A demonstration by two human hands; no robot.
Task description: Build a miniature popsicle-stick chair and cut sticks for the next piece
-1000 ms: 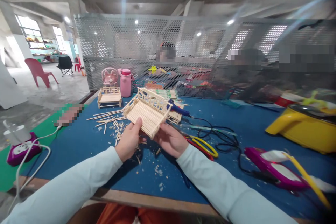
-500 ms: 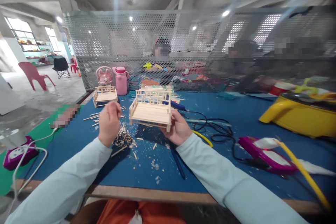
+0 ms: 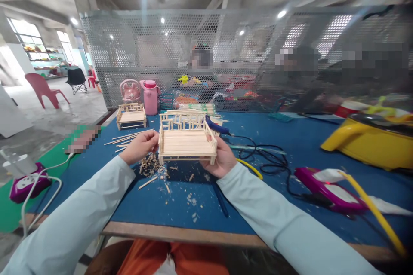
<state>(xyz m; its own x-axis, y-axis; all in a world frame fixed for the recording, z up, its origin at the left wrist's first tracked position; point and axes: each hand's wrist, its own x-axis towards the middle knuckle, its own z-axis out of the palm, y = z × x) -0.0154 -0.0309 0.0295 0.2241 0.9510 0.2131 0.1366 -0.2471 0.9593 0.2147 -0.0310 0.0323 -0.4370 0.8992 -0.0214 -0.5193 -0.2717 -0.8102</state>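
A small toy sofa (image 3: 187, 144) built of pale wooden sticks is held up over a blue tabletop (image 3: 155, 210), straight ahead of the wearer; take it as the centre of a clock, with twelve pointing away. The right hand (image 3: 222, 157) grips its three o'clock end, thumb and fingers closed around the corner. The left hand (image 3: 140, 146) is at the nine o'clock end, fingers curled together; whether they pinch the frame or only rest beside it, I cannot tell.

The sofa looks nearly complete: slatted seat, latticed back, side arms and short legs all appear in place. Any work left seems minor, perhaps checking or trimming, though loose joints would be too small to see. Its long axis runs from nine to three, the back stands at twelve, and the open front faces six, towards the wearer.

A similar second sofa (image 3: 131, 118) sits at ten o'clock. Loose sticks (image 3: 121, 138) lie at nine, wood scraps (image 3: 150, 165) at eight, and a blue-handled tool (image 3: 218, 126) at two
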